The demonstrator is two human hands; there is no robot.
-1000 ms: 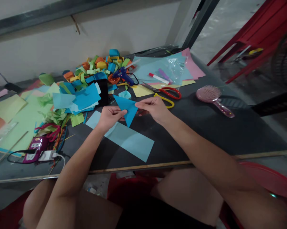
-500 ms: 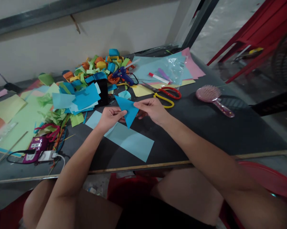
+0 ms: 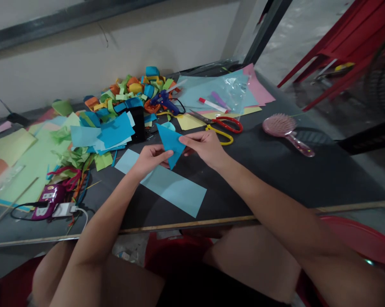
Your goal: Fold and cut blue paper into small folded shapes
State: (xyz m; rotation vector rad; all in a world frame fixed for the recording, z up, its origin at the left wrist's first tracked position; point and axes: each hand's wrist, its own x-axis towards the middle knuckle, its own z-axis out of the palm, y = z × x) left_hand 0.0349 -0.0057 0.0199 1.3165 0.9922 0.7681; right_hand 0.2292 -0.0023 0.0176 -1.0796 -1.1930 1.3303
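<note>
Both my hands hold a blue paper triangle (image 3: 169, 143) above the dark table (image 3: 275, 179). My left hand (image 3: 150, 158) pinches its lower left edge. My right hand (image 3: 203, 147) grips its right corner with thumb and fingers. Under the triangle a light blue paper strip (image 3: 166, 187) lies flat on the table, running from near my left hand toward the front edge.
Red and yellow scissors (image 3: 224, 125) lie just beyond my right hand. A pink hairbrush (image 3: 285, 130) is at the right. A blue glue gun (image 3: 165, 101), a heap of folded coloured paper pieces (image 3: 131, 91), loose sheets (image 3: 35, 157) and a purple device with cables (image 3: 48, 198) fill the left.
The triangle has turned slightly, its left tip now higher and nearer the black object. My left fingers have shifted along its lower edge; my right hand has barely moved.
</note>
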